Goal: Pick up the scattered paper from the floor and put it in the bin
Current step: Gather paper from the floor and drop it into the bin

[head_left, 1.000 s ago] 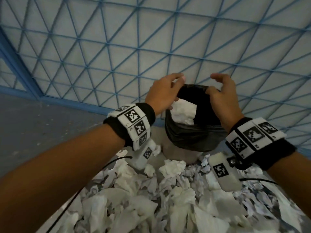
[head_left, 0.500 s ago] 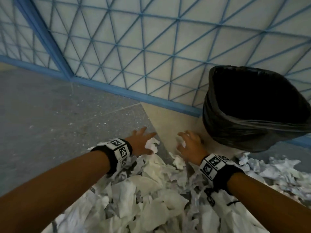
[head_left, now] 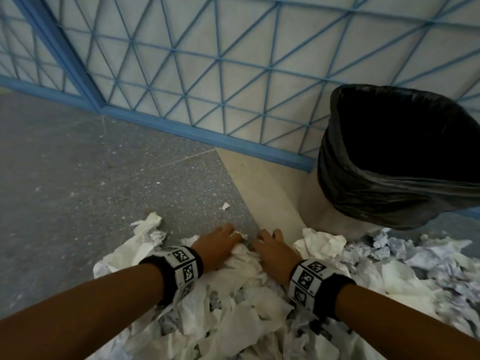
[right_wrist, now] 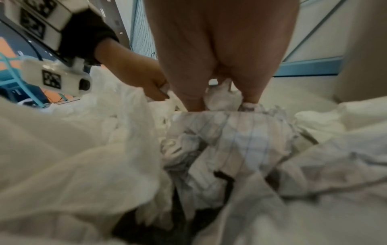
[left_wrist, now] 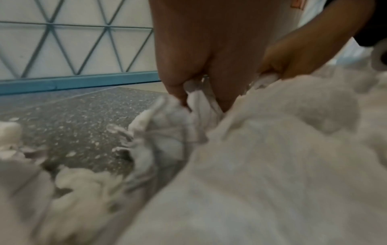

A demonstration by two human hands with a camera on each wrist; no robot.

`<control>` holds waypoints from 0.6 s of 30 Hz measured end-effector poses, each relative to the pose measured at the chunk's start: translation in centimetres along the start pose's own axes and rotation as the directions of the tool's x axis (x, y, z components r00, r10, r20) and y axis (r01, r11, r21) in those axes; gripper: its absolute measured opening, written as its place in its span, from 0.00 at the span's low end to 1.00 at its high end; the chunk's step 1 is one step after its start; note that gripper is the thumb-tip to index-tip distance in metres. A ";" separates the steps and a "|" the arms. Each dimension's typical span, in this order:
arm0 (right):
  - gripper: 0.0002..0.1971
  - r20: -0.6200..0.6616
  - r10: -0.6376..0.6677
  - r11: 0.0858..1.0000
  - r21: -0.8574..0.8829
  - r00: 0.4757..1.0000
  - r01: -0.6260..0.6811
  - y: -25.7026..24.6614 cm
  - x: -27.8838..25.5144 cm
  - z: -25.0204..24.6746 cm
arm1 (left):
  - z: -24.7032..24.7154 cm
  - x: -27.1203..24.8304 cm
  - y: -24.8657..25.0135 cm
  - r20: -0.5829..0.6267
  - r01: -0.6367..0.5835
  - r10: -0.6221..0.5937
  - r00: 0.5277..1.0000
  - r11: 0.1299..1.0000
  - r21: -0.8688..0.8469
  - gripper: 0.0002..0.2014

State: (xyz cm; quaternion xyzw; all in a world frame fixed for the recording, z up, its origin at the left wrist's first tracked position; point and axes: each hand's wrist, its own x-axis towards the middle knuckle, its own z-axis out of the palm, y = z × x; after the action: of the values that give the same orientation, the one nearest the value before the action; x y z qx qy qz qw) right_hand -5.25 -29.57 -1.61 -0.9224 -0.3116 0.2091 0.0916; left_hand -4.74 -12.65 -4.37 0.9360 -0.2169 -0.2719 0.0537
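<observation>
Although the bin (head_left: 389, 162) stands lined and open just beyond my right hand (head_left: 272, 252), most of the job looks undone to me: a broad heap of crumpled paper (head_left: 233, 315) covers the floor (head_left: 78, 190) from my wrists back toward me and off to the right, up to the foot of the bin, and its dark mouth shows me nothing of what lies inside. My left hand (head_left: 218, 244) is sunk into the far edge of the heap, its fingers (left_wrist: 178, 86) curled down around a wad of white sheet. My right hand sits just beside it, fingers (right_wrist: 192, 92) likewise bent and pinching a crumpled lump. A few scraps lie apart on the speckled floor. The paper has no single heading; the heap's long axis runs roughly left to right along the wall (head_left: 233, 61), while the bin's mouth points up, tilted toward me.
</observation>
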 end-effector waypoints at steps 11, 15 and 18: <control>0.18 -0.228 0.173 0.920 0.385 0.958 -0.075 -0.9 -1.4 -10.4 | -13.0 -3.1 -0.4 -0.084 0.002 -0.091 0.992 0.693 -0.721 0.19; 0.16 -0.428 0.134 0.916 0.397 0.894 0.053 -0.9 -4.4 -17.8 | -19.3 -5.0 1.0 -0.173 -0.134 -0.050 0.984 0.437 -0.890 0.18; 0.17 -0.600 0.154 0.928 0.360 0.785 0.093 0.4 -7.4 -22.6 | -22.6 -5.4 2.9 -0.309 -0.250 -0.097 0.946 0.390 -0.886 0.18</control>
State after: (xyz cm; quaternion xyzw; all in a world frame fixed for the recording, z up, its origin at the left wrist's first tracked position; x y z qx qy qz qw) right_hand -0.37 -35.32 20.92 -0.9101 -0.2039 -0.0480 0.3576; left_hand 2.06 -13.29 18.02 0.7695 -0.0631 -0.1920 0.6058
